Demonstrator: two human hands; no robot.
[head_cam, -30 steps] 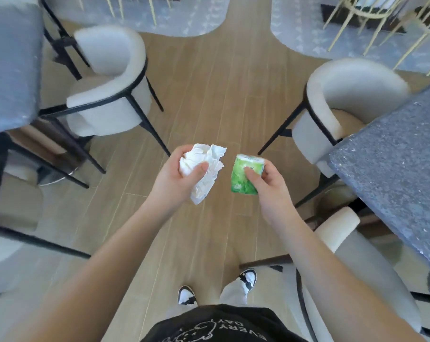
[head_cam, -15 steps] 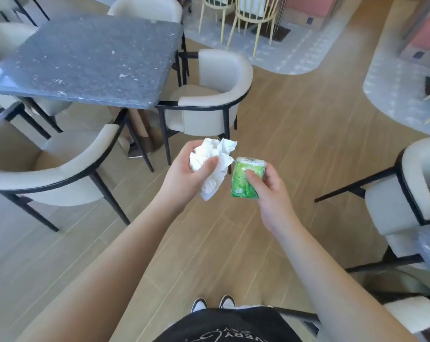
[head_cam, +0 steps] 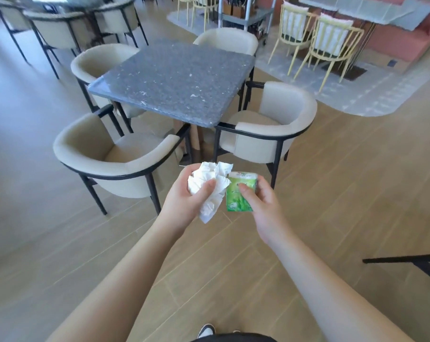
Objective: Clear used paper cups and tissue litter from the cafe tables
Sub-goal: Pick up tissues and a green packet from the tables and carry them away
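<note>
My left hand (head_cam: 184, 196) grips a crumpled white tissue (head_cam: 210, 186), with a loose corner hanging below the thumb. Right beside it, my right hand (head_cam: 260, 196) holds a small green tissue pack (head_cam: 238, 193) upright between thumb and fingers. Both hands are held in front of my waist, above the wooden floor. The tissue and the pack nearly touch. A grey speckled cafe table (head_cam: 174, 82) stands ahead of my hands, its top bare apart from a few tiny white specks.
Beige armchairs with black frames surround the table, one near left (head_cam: 115, 159) and one near right (head_cam: 268, 129). Yellow wire chairs (head_cam: 330, 43) stand on a pale rug at the back right. A black chair frame (head_cam: 406, 262) juts in at the right edge.
The view has swung and lifted, bringing the grey table and its chairs to the centre ahead. My hands keep the same hold on the tissue and the green pack.
</note>
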